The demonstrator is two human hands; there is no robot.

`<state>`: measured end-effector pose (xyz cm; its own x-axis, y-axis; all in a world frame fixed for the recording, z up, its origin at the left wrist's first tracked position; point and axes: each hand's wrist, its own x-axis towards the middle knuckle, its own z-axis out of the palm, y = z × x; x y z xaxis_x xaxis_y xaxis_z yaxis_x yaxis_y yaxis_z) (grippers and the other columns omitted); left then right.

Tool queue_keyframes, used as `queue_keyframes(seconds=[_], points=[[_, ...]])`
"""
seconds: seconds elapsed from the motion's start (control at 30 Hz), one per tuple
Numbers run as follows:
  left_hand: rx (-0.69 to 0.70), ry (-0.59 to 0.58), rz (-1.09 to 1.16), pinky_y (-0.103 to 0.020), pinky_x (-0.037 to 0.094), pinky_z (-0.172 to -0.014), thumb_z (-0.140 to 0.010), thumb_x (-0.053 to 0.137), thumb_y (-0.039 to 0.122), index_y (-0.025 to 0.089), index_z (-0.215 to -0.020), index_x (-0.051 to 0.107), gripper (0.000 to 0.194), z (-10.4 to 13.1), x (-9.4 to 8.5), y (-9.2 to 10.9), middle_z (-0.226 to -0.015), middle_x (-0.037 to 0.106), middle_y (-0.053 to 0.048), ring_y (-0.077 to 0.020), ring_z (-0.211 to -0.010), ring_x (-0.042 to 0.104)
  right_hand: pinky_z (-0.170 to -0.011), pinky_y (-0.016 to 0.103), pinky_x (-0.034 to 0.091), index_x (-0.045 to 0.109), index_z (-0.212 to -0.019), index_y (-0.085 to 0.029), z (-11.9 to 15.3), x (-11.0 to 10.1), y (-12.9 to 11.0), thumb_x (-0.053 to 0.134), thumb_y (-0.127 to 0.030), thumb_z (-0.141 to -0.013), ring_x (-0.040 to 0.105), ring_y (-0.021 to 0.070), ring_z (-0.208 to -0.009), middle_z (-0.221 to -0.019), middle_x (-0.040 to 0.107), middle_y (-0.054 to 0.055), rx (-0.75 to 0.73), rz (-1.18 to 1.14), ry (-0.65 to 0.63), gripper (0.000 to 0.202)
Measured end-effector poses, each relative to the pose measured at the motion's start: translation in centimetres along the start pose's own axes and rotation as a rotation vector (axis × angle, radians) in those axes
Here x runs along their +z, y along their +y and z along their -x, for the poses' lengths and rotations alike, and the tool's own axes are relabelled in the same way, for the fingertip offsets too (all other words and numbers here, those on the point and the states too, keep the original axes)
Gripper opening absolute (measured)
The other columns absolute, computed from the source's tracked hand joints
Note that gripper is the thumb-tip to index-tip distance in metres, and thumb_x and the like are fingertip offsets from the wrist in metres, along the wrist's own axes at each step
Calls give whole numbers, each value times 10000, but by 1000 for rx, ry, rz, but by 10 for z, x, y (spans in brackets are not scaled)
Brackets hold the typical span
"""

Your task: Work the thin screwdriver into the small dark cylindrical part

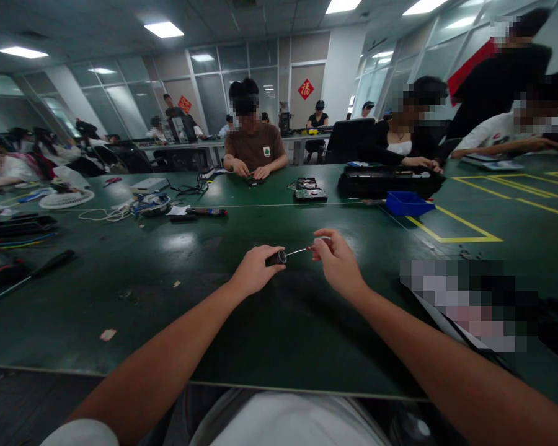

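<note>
My left hand (255, 271) is closed around a short black cylindrical part (278, 257), whose round end faces right. In my right hand (337, 260) is a screwdriver (298, 251) with a reddish handle, pinched between thumb and fingers. Its thin metal shaft points left, and the tip meets or lies very close to the cylinder's round end; I cannot tell whether it sits inside. Both hands are above the green table (279, 347).
Farther back lie a dark pen-like tool (207, 212), an opened device (309, 189), a long black housing (390, 181) and a blue bin (408, 203). A cable bundle (146, 205) is left. A person (255, 145) works opposite; others sit around.
</note>
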<state>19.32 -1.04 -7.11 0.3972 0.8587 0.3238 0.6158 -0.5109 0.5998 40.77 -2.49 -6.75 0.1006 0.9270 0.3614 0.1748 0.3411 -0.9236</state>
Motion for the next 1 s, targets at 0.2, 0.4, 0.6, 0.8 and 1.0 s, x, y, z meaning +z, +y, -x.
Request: queue_keyframes(seconds=[0.2,0.4,0.6,0.8,1.0], points=[[54,-2,5,-470,397,-1100,-851,719,241,249,-1296,660,448,-2,-1,0,-1248,688,-81,-251,-1176,610,-673,388,567,592,-844,-237,-9,1,11,659,-551,-810,597,187,-657,-724,612,20,253,-389,38,323],[-14,-12,-41,-543,319,-1148,-860,707,246,237,-1283,667,425,-5,-3,-3,-1242,686,-85,-265,-1176,603,-604,358,553,555,-815,-251,-15,-4,20,659,-535,-807,586,183,-630,-704,594,8,235,-328,86,303],[-30,-60,-33,-443,461,-1015,-875,676,252,230,-1359,611,489,-3,-3,-2,-1162,687,-91,-256,-1087,627,-563,302,495,570,-848,-244,-11,-1,13,617,-528,-839,558,152,-616,-736,615,5,144,-204,184,289],[-23,-60,20,-450,452,-1045,-910,610,265,205,-1265,610,360,-2,-3,5,-1249,650,-116,-278,-1169,602,-615,314,502,571,-908,-245,-11,-5,6,594,-539,-878,578,154,-650,-776,631,4,68,-162,213,296],[51,-226,-69,-397,498,-926,-887,504,168,188,-1232,584,355,4,6,21,-1183,640,-114,-257,-1059,616,-658,330,504,588,-939,-235,-7,-4,1,588,-531,-892,595,165,-697,-794,639,9,30,-144,206,299]])
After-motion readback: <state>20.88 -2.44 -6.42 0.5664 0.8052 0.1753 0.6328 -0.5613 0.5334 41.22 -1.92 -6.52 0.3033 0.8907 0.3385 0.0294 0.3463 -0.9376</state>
